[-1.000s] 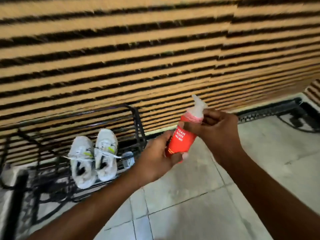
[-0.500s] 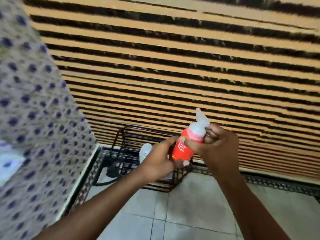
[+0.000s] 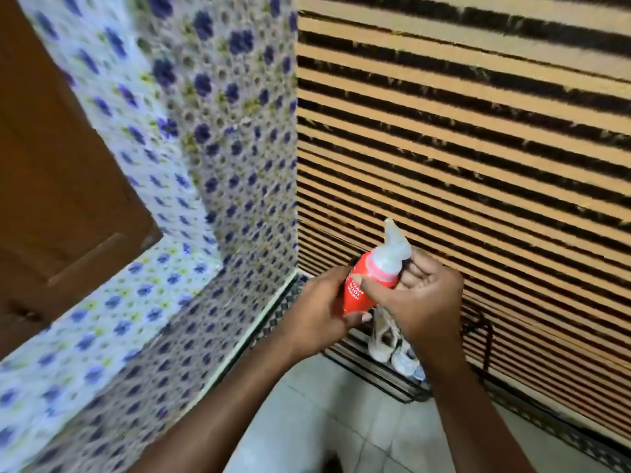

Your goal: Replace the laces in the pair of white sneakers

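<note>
An orange foam body wash bottle (image 3: 362, 285) with a clear pump cap is held upright in front of me. My left hand (image 3: 317, 312) grips its lower body. My right hand (image 3: 420, 295) curls round the neck just under the cap. Below and behind my hands, the white sneakers (image 3: 392, 349) stand on a black wire shoe rack (image 3: 382, 377) against the wall, mostly hidden by my right wrist. Their laces cannot be made out.
A striped orange-and-black wall (image 3: 478, 131) runs on the right. A wall of blue-flowered tiles (image 3: 211, 131) forms a corner on the left, beside a brown wooden door (image 3: 51, 165). Pale floor tiles (image 3: 324, 421) lie below.
My head has turned left, so the shoe rack has slid from the left of the view to behind my hands, and the tiled wall and door have come in. Both hands keep hold of the bottle.
</note>
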